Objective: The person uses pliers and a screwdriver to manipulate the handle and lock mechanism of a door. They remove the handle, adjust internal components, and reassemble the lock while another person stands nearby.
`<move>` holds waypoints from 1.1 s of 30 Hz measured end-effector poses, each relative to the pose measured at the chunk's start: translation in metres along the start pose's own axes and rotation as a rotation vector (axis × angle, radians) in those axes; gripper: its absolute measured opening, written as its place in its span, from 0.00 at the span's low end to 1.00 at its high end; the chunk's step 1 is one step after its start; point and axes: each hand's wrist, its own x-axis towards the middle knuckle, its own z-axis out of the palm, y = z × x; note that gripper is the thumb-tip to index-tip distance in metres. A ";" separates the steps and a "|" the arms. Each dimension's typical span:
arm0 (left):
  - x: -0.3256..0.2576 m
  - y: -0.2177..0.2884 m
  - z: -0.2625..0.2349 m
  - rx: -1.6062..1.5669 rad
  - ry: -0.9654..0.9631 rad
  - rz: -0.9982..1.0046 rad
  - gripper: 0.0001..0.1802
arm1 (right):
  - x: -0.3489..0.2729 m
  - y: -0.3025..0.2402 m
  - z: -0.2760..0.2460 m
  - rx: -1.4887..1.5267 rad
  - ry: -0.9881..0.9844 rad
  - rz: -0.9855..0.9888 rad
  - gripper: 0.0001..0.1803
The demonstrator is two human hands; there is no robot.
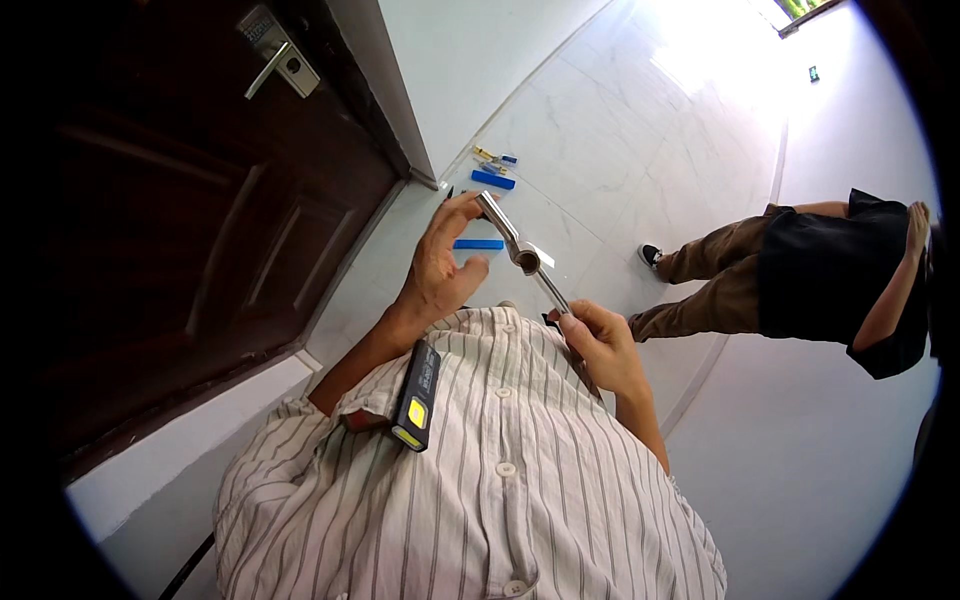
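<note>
My left hand (440, 262) grips one end of a silver metal door lever handle (505, 235), held in front of my chest. In my right hand (598, 345) I hold a thin metal tool (552, 292) whose tip meets the round end of the handle. A black and yellow device (417, 396) sits tucked under my left arm against my striped shirt (480, 480).
A dark brown door (180, 220) with a silver lever lock (275, 55) stands at left. Blue flat pieces (492, 180) and small parts lie on the white marble floor (620, 130). Another person (800, 275) in brown trousers and black top stands at right.
</note>
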 end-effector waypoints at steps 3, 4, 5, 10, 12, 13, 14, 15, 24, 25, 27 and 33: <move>0.002 0.002 -0.004 -0.091 -0.216 -0.028 0.26 | 0.002 -0.007 -0.002 0.113 -0.129 0.073 0.16; -0.001 0.002 -0.004 -0.250 -0.286 -0.160 0.26 | 0.004 -0.006 -0.004 0.119 -0.157 0.091 0.17; -0.001 0.004 -0.004 -0.410 -0.356 -0.291 0.26 | 0.007 -0.006 -0.006 0.125 -0.185 0.108 0.18; 0.000 0.028 -0.006 -0.364 -0.292 -0.397 0.23 | 0.012 -0.002 -0.004 0.162 -0.087 0.046 0.18; -0.001 0.027 -0.005 -0.359 -0.277 -0.356 0.23 | 0.013 -0.004 -0.003 0.176 -0.076 0.027 0.18; -0.001 0.027 -0.004 -0.357 -0.270 -0.335 0.24 | 0.014 -0.005 -0.002 0.177 -0.074 0.024 0.18; -0.002 0.026 -0.003 -0.381 -0.259 -0.319 0.24 | 0.012 -0.004 -0.002 0.178 -0.068 0.023 0.18; -0.002 0.026 -0.001 -0.405 -0.249 -0.303 0.25 | 0.011 -0.003 -0.002 0.180 -0.062 0.021 0.17; -0.001 0.032 -0.002 -0.380 -0.260 -0.313 0.29 | 0.011 -0.009 0.003 0.164 -0.028 0.007 0.16; -0.001 0.032 -0.002 -0.381 -0.259 -0.309 0.29 | 0.011 -0.010 0.003 0.160 -0.028 0.009 0.16; -0.001 0.031 -0.002 -0.384 -0.257 -0.307 0.29 | 0.010 -0.015 0.004 0.150 -0.025 0.012 0.16; 0.002 0.031 -0.008 -0.436 -0.340 -0.326 0.28 | 0.013 -0.016 0.006 0.115 -0.024 0.011 0.15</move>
